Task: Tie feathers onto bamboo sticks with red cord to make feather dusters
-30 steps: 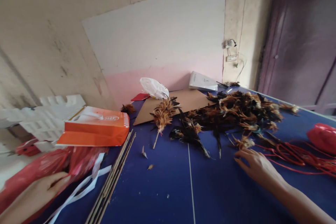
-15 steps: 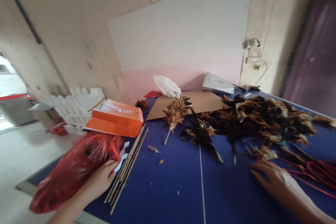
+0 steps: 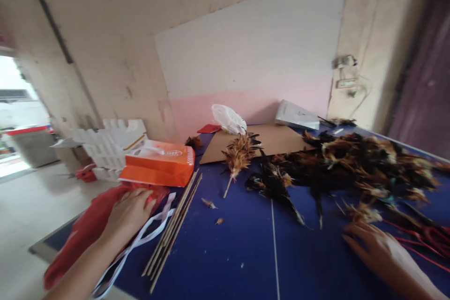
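My left hand (image 3: 128, 213) lies flat, fingers spread, on a red plastic bag (image 3: 82, 236) at the left edge of the blue table (image 3: 239, 253). My right hand (image 3: 381, 253) rests on the table at the lower right, fingers stretched toward a heap of dark and brown feathers (image 3: 355, 161). A small feather duster on a stick (image 3: 237, 157) lies near the middle. A bundle of thin sticks (image 3: 174, 229) and white ribbon (image 3: 140, 243) lie beside my left hand.
An orange paper bag (image 3: 158, 168) lies behind the red bag. Brown cardboard (image 3: 270, 138), a white plastic bag (image 3: 228, 119) and a white packet (image 3: 297, 116) sit by the wall. Red cords (image 3: 427, 239) lie at the right. White foam pieces (image 3: 108, 143) stand off the left.
My left hand moved from gripping the red bag's side to lying flat on top of it, pressing it down. The view swung left. My right hand stayed by the feathers.
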Action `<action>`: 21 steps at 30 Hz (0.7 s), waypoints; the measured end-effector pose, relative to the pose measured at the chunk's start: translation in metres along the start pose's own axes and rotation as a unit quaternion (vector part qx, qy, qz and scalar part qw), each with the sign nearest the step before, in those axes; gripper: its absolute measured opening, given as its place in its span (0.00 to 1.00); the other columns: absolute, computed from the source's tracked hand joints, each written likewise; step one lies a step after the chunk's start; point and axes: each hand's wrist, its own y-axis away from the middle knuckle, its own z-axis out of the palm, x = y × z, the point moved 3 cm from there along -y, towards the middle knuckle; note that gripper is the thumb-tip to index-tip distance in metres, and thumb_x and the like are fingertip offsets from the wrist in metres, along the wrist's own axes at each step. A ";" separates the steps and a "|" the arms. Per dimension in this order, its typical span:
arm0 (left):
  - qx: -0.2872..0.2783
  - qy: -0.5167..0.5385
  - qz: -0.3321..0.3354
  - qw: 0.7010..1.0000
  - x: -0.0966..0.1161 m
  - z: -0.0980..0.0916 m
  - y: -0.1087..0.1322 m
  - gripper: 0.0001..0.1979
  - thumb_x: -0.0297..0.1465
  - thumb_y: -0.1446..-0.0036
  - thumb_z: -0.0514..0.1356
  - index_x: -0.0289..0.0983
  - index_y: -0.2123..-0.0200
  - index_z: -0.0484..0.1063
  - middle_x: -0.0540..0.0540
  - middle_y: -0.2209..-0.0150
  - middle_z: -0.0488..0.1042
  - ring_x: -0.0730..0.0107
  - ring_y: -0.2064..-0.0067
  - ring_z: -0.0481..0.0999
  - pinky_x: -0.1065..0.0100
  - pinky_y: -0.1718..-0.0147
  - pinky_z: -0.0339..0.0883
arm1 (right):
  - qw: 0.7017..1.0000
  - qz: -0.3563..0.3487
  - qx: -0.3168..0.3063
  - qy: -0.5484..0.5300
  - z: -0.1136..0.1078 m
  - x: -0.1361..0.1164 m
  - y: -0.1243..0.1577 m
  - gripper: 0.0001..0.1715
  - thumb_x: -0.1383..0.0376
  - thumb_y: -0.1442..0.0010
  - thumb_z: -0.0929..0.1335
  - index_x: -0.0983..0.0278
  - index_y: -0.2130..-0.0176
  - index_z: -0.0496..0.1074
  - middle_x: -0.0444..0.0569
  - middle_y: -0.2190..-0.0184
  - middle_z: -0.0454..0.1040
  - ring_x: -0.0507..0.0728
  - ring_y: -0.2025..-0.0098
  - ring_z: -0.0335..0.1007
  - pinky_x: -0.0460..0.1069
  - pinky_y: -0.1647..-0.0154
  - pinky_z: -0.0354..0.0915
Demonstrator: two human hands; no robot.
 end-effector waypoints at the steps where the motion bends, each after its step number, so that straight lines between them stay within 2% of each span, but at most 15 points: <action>1: 0.026 0.025 0.061 0.998 0.025 -0.001 0.003 0.14 0.33 0.49 0.53 0.33 0.62 0.72 0.38 0.58 0.74 0.54 0.53 0.70 0.59 0.51 0.58 | 1.000 0.005 -0.011 0.007 -0.004 -0.005 -0.002 0.14 0.58 0.44 0.62 0.59 0.69 0.74 0.48 0.69 0.76 0.60 0.66 0.74 0.54 0.65 0.70; 2: 0.038 0.067 0.109 0.991 0.052 0.000 0.006 0.14 0.34 0.47 0.52 0.36 0.60 0.71 0.41 0.57 0.74 0.59 0.53 0.70 0.62 0.50 0.58 | 1.000 0.010 -0.018 0.013 -0.006 -0.008 -0.003 0.15 0.58 0.44 0.61 0.60 0.69 0.74 0.48 0.69 0.76 0.60 0.66 0.73 0.54 0.64 0.69; 4: 0.019 0.144 0.160 0.976 0.103 0.005 0.016 0.14 0.36 0.45 0.50 0.39 0.61 0.72 0.45 0.58 0.75 0.63 0.55 0.71 0.65 0.52 0.61 | 0.999 0.015 -0.026 0.022 -0.008 -0.010 -0.003 0.15 0.58 0.43 0.61 0.61 0.68 0.74 0.49 0.68 0.76 0.59 0.66 0.73 0.54 0.63 0.68; 7: -0.070 0.221 0.213 0.949 0.172 0.023 0.031 0.12 0.33 0.44 0.51 0.40 0.64 0.74 0.46 0.63 0.77 0.65 0.60 0.74 0.67 0.58 0.64 | 0.999 0.021 -0.024 0.024 -0.009 -0.009 0.000 0.15 0.58 0.42 0.61 0.61 0.67 0.74 0.48 0.69 0.76 0.58 0.67 0.73 0.52 0.64 0.68; 9: -0.117 0.261 0.236 0.929 0.209 0.035 0.041 0.12 0.30 0.44 0.51 0.40 0.67 0.75 0.45 0.68 0.77 0.65 0.65 0.75 0.66 0.61 0.66 | 0.999 0.029 -0.022 0.019 -0.012 -0.008 0.003 0.16 0.57 0.42 0.61 0.61 0.66 0.74 0.48 0.68 0.76 0.57 0.67 0.73 0.51 0.64 0.68; 13: -0.117 0.345 0.269 0.891 0.265 0.046 0.063 0.12 0.29 0.44 0.52 0.41 0.68 0.76 0.45 0.70 0.77 0.67 0.68 0.75 0.68 0.65 0.67 | 0.999 0.049 -0.013 0.011 -0.022 -0.006 0.003 0.16 0.58 0.41 0.60 0.61 0.66 0.74 0.47 0.67 0.77 0.57 0.66 0.74 0.50 0.64 0.68; 15: -0.109 0.355 0.282 0.885 0.276 0.047 0.067 0.12 0.30 0.44 0.51 0.42 0.67 0.76 0.45 0.70 0.77 0.67 0.68 0.75 0.68 0.66 0.67 | 0.998 0.057 0.001 0.015 -0.027 -0.002 0.003 0.16 0.58 0.41 0.60 0.61 0.67 0.73 0.47 0.68 0.77 0.58 0.66 0.74 0.51 0.64 0.68; 17: -0.112 0.302 0.267 0.908 0.266 0.050 0.057 0.12 0.30 0.44 0.51 0.42 0.66 0.75 0.45 0.68 0.77 0.67 0.66 0.75 0.68 0.64 0.66 | 0.998 0.057 0.012 0.012 -0.030 0.003 0.004 0.16 0.57 0.41 0.60 0.61 0.67 0.73 0.48 0.67 0.77 0.58 0.66 0.74 0.51 0.64 0.68; 18: -0.118 0.246 0.243 0.931 0.253 0.053 0.046 0.12 0.30 0.44 0.51 0.42 0.66 0.75 0.45 0.67 0.77 0.68 0.65 0.75 0.68 0.62 0.65 | 0.998 0.058 0.016 0.009 -0.030 0.006 0.004 0.16 0.57 0.41 0.60 0.60 0.67 0.74 0.47 0.67 0.77 0.58 0.66 0.74 0.50 0.64 0.68; 20: -0.131 0.085 0.142 0.977 0.209 0.061 0.019 0.13 0.30 0.44 0.50 0.43 0.65 0.75 0.47 0.63 0.77 0.67 0.60 0.75 0.69 0.59 0.64 | 0.998 0.066 0.018 0.003 -0.031 0.012 0.004 0.16 0.57 0.42 0.60 0.60 0.67 0.74 0.46 0.67 0.77 0.58 0.66 0.74 0.50 0.65 0.69; 21: -0.136 0.049 0.101 0.984 0.184 0.064 0.005 0.13 0.29 0.45 0.51 0.42 0.64 0.75 0.45 0.62 0.77 0.64 0.58 0.74 0.67 0.58 0.64 | 0.997 0.072 0.019 0.002 -0.031 0.015 0.004 0.16 0.56 0.42 0.60 0.59 0.68 0.74 0.46 0.67 0.77 0.58 0.66 0.74 0.49 0.65 0.69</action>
